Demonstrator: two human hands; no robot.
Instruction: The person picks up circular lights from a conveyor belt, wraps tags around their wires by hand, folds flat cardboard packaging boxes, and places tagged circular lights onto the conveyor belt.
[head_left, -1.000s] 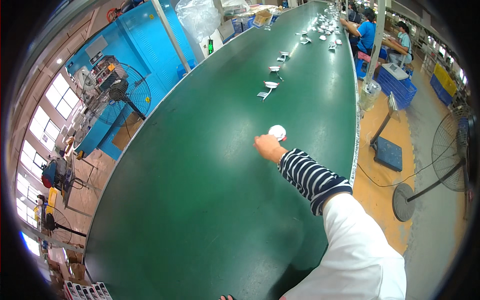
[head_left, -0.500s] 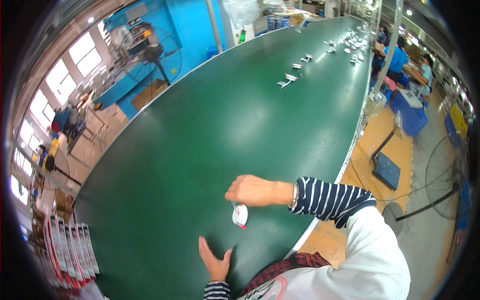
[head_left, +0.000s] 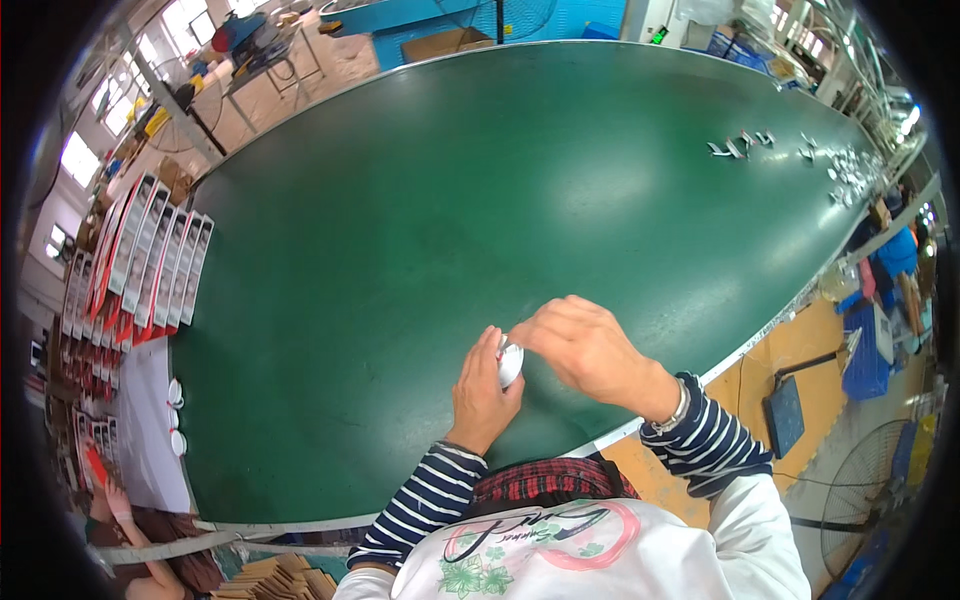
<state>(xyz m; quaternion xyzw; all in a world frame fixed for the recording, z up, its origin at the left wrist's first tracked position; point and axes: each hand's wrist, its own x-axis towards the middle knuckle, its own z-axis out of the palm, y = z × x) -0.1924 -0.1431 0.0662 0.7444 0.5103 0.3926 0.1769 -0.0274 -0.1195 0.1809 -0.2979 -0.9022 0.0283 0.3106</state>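
Two bare hands meet over a green bench (head_left: pixel 400 250), near the middle of its near edge, around one white round piece (head_left: pixel 511 366). The left hand (head_left: pixel 485 402) is partly curled, the piece between its fingers and thumb, apparently to steady it. The right hand (head_left: pixel 585 348) bunches its fingers at the piece's upper rim; from here I cannot tell whether they pinch it. Working this close to the body probably gives a better view of something so small. Along the left edge sit three white discs (head_left: pixel 178 442), perhaps lined up there to leave the middle free; past that edge stand red-and-white cartons (head_left: pixel 160 265). Toward the far right corner, several loose white pieces (head_left: pixel 740 148) lie before a crowded heap (head_left: pixel 853 180), well apart from the hands.
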